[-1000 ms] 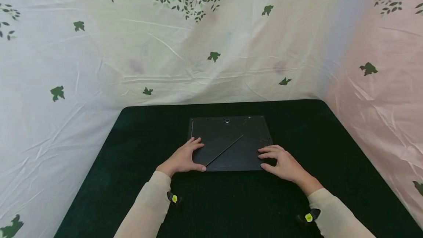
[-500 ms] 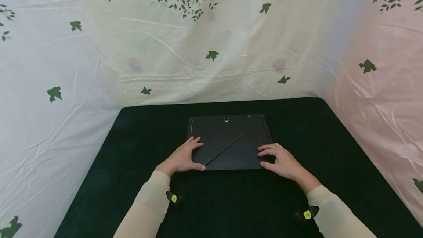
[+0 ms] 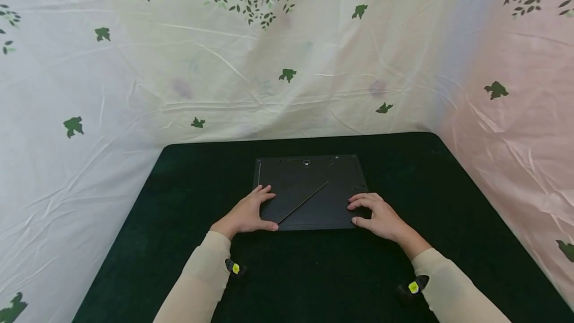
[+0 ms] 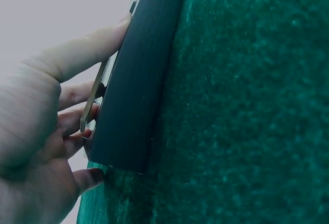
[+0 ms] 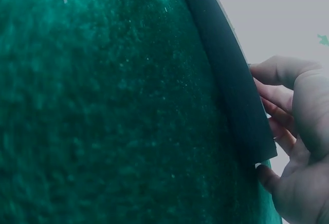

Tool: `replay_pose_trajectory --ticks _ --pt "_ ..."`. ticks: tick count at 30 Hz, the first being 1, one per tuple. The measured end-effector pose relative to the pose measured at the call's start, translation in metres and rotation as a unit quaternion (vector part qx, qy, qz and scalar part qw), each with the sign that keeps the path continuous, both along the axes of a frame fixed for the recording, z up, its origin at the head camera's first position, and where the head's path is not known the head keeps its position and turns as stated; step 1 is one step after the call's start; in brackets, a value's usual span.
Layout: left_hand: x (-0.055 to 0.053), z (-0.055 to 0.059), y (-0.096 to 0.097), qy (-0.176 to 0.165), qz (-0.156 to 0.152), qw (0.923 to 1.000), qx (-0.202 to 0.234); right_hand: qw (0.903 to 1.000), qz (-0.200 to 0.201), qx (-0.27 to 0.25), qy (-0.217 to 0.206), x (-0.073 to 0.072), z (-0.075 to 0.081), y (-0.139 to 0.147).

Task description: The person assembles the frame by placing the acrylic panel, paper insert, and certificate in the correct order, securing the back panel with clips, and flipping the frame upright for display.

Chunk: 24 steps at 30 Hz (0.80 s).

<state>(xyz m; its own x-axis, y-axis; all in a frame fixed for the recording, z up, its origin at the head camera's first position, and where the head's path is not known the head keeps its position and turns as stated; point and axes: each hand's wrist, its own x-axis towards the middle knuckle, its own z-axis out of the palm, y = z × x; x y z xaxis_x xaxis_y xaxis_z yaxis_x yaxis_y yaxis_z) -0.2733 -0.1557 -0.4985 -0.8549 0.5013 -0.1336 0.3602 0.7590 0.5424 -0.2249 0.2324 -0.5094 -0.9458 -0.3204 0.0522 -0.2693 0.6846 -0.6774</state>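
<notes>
A dark, flat picture frame [image 3: 309, 208] lies back side up on the table in the head view. A small metal hanger [image 3: 307, 162] sits near its far edge, and a thin strut [image 3: 303, 202] runs diagonally across the back. My left hand [image 3: 245, 213] rests at the near left corner, fingers spread, the thumb at the near edge. At the near right corner is my right hand [image 3: 381, 217], fingertips on the back and thumb close to the near edge. Both wrist views show the frame's thick side [image 4: 136, 80] beside the fingers.
The table [image 3: 314, 278] is covered in dark green cloth with rounded far corners. A pale fabric backdrop [image 3: 251, 98] printed with leaves hangs behind it and along both sides. Dark straps with yellow tags [image 3: 235, 267] are on both wrists.
The head view has shifted slightly. My right hand has moved a little left and away from me at its corner; my left hand has stayed on the frame.
</notes>
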Motion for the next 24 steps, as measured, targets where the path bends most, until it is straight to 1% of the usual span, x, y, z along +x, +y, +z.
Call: replay_pose_trajectory --ticks 7,14,19,24 --pt "0.0007 0.0011 -0.0003 -0.001 -0.001 1.0 0.005 0.9996 0.001 -0.019 -0.019 -0.0006 -0.0012 -0.0029" --pt "0.0018 0.0035 -0.0003 -0.004 0.003 1.0 0.007 0.9982 -0.007 -0.041 -0.043 -0.0015 0.0015 -0.0067" --pt "0.0019 0.0028 -0.0012 -0.002 -0.001 1.0 0.007 0.9971 -0.007 -0.051 -0.055 -0.0016 0.0021 -0.0074" --pt "0.0009 0.0022 -0.0018 -0.004 -0.008 0.9999 0.007 0.9967 -0.006 -0.056 -0.059 -0.0009 -0.0015 -0.0051"
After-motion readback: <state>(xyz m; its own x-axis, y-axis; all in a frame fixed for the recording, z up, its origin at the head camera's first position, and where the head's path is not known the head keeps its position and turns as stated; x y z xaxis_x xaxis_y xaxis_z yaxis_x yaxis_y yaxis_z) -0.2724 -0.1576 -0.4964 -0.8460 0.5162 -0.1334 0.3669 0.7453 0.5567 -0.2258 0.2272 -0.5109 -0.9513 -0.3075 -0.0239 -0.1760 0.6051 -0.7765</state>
